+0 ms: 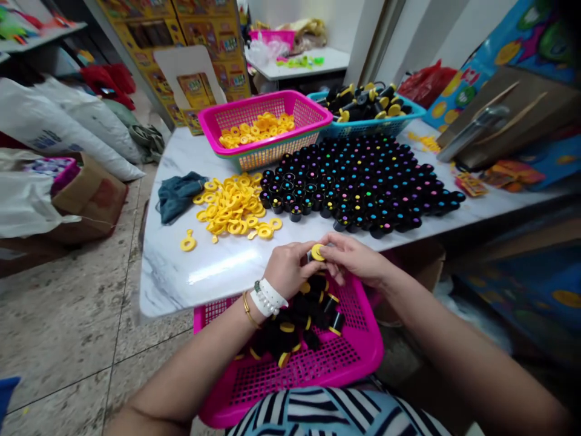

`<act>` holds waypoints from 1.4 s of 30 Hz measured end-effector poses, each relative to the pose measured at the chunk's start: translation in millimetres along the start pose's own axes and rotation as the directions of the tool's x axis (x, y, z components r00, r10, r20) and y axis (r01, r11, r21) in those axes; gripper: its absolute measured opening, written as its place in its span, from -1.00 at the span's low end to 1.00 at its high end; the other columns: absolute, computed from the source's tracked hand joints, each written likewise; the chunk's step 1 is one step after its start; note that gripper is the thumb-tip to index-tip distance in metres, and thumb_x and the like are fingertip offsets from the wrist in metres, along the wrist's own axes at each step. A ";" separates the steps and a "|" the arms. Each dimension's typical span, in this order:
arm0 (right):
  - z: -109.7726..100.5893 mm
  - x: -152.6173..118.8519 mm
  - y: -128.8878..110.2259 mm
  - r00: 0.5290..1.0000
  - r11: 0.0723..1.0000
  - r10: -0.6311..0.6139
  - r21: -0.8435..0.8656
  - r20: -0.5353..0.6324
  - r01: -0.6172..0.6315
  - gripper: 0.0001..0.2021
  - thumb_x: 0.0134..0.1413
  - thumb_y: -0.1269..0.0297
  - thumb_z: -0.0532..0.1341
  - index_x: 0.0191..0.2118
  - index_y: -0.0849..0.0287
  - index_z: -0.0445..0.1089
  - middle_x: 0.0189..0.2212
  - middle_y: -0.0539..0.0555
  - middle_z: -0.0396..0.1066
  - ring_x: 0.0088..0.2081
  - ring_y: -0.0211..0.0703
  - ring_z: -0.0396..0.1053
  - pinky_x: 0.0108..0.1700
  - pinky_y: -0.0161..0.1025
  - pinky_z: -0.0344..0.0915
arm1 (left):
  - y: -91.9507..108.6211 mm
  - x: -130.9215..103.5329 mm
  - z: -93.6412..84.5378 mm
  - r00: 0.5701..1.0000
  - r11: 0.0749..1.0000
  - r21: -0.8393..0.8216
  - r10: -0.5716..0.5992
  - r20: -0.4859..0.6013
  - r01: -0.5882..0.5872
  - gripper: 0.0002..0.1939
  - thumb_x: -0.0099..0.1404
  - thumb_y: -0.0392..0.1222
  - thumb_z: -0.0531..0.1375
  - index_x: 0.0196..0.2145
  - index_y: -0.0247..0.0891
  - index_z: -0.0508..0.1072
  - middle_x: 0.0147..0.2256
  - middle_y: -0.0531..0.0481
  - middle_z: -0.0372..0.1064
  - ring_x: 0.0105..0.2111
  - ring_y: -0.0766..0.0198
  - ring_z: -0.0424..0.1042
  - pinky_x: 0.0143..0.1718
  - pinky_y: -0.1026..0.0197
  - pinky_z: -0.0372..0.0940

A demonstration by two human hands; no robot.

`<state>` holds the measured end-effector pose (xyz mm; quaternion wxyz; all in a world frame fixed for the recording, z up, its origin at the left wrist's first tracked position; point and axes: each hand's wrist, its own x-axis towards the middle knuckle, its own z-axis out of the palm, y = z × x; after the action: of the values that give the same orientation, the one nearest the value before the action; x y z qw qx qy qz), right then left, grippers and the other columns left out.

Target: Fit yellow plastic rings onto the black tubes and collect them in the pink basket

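Observation:
Over the near edge of the table, my left hand (287, 266) and my right hand (351, 257) meet around one small cylinder with a yellow ring cap (318, 252). Fingers of the left grip it from the left side; the right thumb and fingers press on the yellow top. My fingers hide most of its body. Below them, a pink basket (363, 339) at my lap holds many black cylinders with yellow caps (287, 327). Loose yellow rings with small tabs (233, 203) lie heaped on the table beyond my left hand. Rows of black cylinders with coloured dots (358, 181) stand to their right.
A pink basket of yellow rings (209, 124) and a blue basket of black and yellow pieces (411, 112) stand at the back of the white marbled table (177, 272). A dark teal cloth (179, 195) lies at left. A paper bag (494, 115) stands at right.

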<state>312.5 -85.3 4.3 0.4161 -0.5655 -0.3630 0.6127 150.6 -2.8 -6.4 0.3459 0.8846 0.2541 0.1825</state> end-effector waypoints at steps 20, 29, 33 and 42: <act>9.7 -12.4 4.9 0.991 0.972 -0.096 -0.224 -0.094 0.073 -0.48 0.14 -0.08 0.16 0.08 0.18 0.19 -0.64 -0.11 0.35 -0.66 -0.23 0.37 -0.63 -0.36 0.26 | 1.6 6.0 -0.5 0.986 0.987 0.099 -0.139 0.091 0.130 -0.50 0.06 -0.01 0.36 -0.11 -0.31 0.38 -0.46 0.02 0.46 -0.42 0.19 0.46 -0.46 0.29 0.21; 23.0 -18.6 7.9 0.790 0.534 -0.584 -0.822 -0.189 0.198 -0.76 0.15 0.17 0.21 -0.09 0.09 0.45 -0.49 0.02 0.39 -0.49 -0.14 0.35 -0.37 -0.21 0.27 | 3.0 4.1 5.0 0.992 0.975 0.198 -0.114 0.047 0.103 -0.75 0.21 -0.03 0.21 -0.24 -0.26 0.44 -0.44 0.00 0.46 -0.44 0.21 0.44 -0.46 0.28 0.20; 28.8 -19.8 15.9 0.768 0.518 -0.609 -0.833 -0.197 0.197 -0.75 0.19 0.17 0.15 -0.05 0.12 0.36 -0.47 0.05 0.40 -0.49 -0.10 0.38 -0.39 -0.19 0.29 | 6.4 -1.5 1.5 0.990 0.960 0.277 -0.084 0.114 0.049 -0.74 0.24 -0.07 0.20 -0.17 -0.26 0.40 -0.36 -0.04 0.48 -0.36 0.16 0.47 -0.40 0.24 0.28; 58.7 -52.6 61.0 0.886 0.686 -0.456 -0.667 -0.081 0.292 -0.84 0.14 0.27 0.17 -0.14 0.07 0.27 -0.62 -0.09 0.26 -0.63 -0.24 0.27 -0.59 -0.33 0.15 | -30.6 -16.9 -60.3 0.982 0.879 0.473 0.038 -0.185 0.055 -0.62 0.25 -0.07 0.21 -0.01 -0.26 0.38 -0.05 -0.20 0.31 -0.12 0.10 0.40 -0.13 0.08 0.37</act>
<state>248.8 -156.0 -25.3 0.3566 -0.6553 -0.6039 0.2806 97.0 38.1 11.4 0.0933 0.9199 0.3267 0.1959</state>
